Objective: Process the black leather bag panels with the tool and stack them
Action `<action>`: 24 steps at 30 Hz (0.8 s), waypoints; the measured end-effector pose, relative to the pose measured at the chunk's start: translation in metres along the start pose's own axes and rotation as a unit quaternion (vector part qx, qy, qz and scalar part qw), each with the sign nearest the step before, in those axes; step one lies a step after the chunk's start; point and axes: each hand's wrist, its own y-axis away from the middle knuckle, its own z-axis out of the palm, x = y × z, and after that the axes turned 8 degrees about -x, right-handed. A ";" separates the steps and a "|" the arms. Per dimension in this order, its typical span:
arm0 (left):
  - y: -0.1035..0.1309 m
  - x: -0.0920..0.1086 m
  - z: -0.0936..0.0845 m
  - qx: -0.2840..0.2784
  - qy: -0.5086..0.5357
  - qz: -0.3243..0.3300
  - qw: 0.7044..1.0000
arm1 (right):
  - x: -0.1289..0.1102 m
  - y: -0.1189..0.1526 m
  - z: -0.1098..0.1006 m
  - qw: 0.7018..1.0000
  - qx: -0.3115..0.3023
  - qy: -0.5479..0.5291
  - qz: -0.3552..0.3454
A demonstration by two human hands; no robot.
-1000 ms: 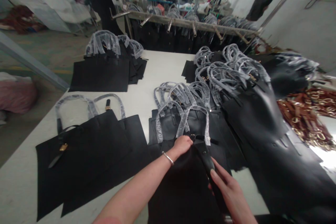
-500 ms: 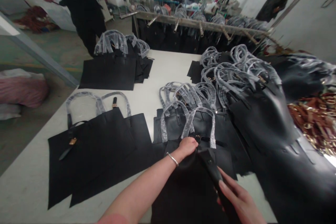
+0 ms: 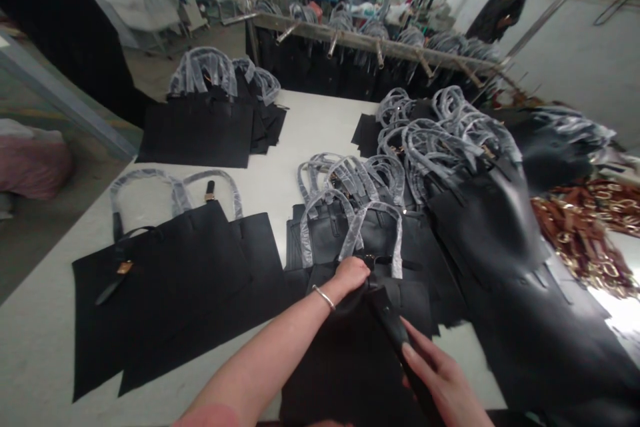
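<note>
A black tote bag [image 3: 340, 360] lies flat in front of me, its handles [image 3: 399, 240] wrapped in clear plastic. My left hand [image 3: 351, 273] is closed at the bag's top edge, beside a dark strap [image 3: 400, 263] with a small metal fitting. What exactly its fingers pinch is hidden. My right hand [image 3: 433, 370] grips a long black object [image 3: 393, 323] whose flat far end points toward my left hand, over the bag. Its kind does not show clearly.
More black bags [image 3: 175, 287] lie at left, one with a gold-coloured lock. Piles of bags stand at back left [image 3: 200, 130] and right [image 3: 490, 220]. Brown straps with gold rings [image 3: 585, 233] lie far right. A metal rack [image 3: 350, 40] spans behind the white table [image 3: 315, 123]. Two people stand nearby.
The view has shifted slightly, so the table's things sit a little further left. Both hands keep nearly the same pose over the bag. The person at left has come nearer the table.
</note>
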 end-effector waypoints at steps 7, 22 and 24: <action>0.017 -0.008 -0.001 0.062 0.042 0.062 0.995 | -0.012 -0.006 0.000 0.995 0.082 -0.041 -0.036; 0.100 -0.091 -0.027 0.372 0.002 0.022 0.928 | -0.039 -0.026 0.048 0.990 -0.113 0.070 -0.036; 0.097 -0.090 -0.030 0.368 0.025 0.030 0.929 | -0.046 -0.033 0.060 0.988 -0.130 0.067 -0.048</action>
